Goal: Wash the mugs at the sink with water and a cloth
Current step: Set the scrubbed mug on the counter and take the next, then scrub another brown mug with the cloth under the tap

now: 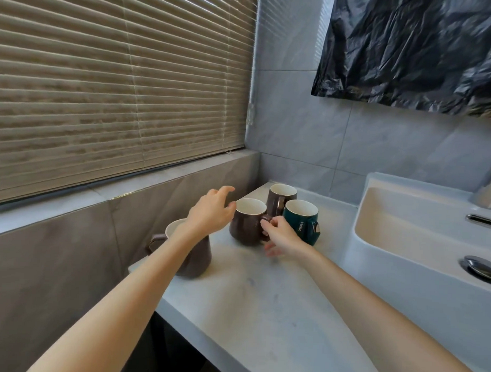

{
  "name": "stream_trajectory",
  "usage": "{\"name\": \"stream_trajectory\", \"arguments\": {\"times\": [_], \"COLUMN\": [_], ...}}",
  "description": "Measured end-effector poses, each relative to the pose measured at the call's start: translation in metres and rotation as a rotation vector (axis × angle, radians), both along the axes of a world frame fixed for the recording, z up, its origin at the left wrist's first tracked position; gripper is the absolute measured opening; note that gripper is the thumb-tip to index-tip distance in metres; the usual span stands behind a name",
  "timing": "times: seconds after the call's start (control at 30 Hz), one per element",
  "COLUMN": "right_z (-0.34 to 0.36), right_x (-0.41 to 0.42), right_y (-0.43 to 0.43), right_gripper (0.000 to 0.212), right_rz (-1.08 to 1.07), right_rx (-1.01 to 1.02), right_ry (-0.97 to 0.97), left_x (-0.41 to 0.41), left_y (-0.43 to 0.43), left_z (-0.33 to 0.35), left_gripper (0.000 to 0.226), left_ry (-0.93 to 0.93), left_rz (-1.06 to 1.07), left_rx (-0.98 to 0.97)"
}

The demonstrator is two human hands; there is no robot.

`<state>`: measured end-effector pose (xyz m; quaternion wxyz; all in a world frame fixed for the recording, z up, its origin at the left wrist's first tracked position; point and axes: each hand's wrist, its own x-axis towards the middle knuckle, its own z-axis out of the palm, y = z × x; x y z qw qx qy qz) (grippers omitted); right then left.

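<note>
Nearest, centre-left, a dark brown ceramic mug point(197, 256) stands under the left forearm. At centre, the right hand point(281, 234) pinches the handle of a second brown mug point(245, 227), and the left hand point(213, 209) hovers spread beside its rim (contact unclear). Behind stand a third brown mug point(277, 201) and a teal glazed mug point(300, 224); a white basin point(376, 246) sits right.

Three brown mugs point(245, 230) point(274, 199) point(200, 257) and one green mug point(298, 224) are counted, four in all. One sink point(406, 183) and one tap point(489, 193) are seen.

Light: soft, dimmish daylight through blinds point(117, 84) | Shadows: faint on counter point(262, 297) | Glare: sheen on black plastic point(410, 52) | Blur: right hand point(283, 237) fingers point(272, 250) smear by brown mug point(245, 227) | Edges: straight lines bow outward
</note>
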<state>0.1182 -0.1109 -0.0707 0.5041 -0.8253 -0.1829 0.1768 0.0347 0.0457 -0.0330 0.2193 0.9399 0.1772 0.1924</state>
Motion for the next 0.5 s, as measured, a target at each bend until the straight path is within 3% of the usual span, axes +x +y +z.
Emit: {"name": "stream_trajectory", "arguments": {"times": [0.1, 0.23, 0.37, 0.5], "right_z": [0.007, 0.009, 0.018, 0.042], "right_x": [0.000, -0.007, -0.011, -0.015], "right_y": [0.000, 0.006, 0.002, -0.015], "right_gripper": [0.029, 0.030, 0.031, 0.031], "right_rz": [0.042, 0.159, 0.089, 0.110], "right_rx": [0.079, 0.150, 0.262, 0.320], "right_ry": [0.120, 0.321, 0.392, 0.292], "left_x": [0.020, 0.030, 0.027, 0.019], "left_y": [0.003, -0.001, 0.003, -0.003], "left_z": [-0.002, -0.001, 0.002, 0.015], "left_gripper": [0.052, 0.045, 0.043, 0.041], "left_ry": [0.142, 0.176, 0.084, -0.091], "left_rz": [-0.023, -0.043, 0.009, 0.008], "left_rx": [-0.063, -0.156, -0.255, -0.293]}}
